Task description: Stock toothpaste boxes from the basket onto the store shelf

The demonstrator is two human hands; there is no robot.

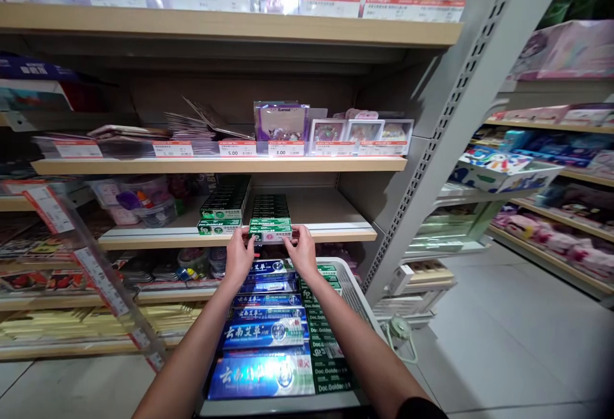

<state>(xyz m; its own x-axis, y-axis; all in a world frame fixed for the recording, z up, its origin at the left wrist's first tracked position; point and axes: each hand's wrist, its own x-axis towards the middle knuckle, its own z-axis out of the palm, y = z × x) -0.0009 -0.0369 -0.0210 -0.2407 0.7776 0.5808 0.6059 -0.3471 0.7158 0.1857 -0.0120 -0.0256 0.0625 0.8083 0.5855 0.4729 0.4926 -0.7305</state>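
Note:
Both my hands are at the front edge of a shelf (330,233), pinching the two ends of a green-and-white toothpaste box (270,229). My left hand (240,256) closes on its left end, and my right hand (302,249) on its right end. Behind this box runs a row of similar dark green boxes (269,205). To its left stands another stack of green toothpaste boxes (220,214). Below my hands, a grey basket (357,294) carries blue toothpaste boxes (263,332) on the left and dark green toothpaste boxes (326,348) on the right.
Plastic tubs (153,205) sit farther left on the same shelf. Above is a shelf edge (220,165) with price tags, packets and small framed boxes. A slotted metal upright (446,131) rises on the right, with a green stool-like object (400,336) near its foot on the tiled floor.

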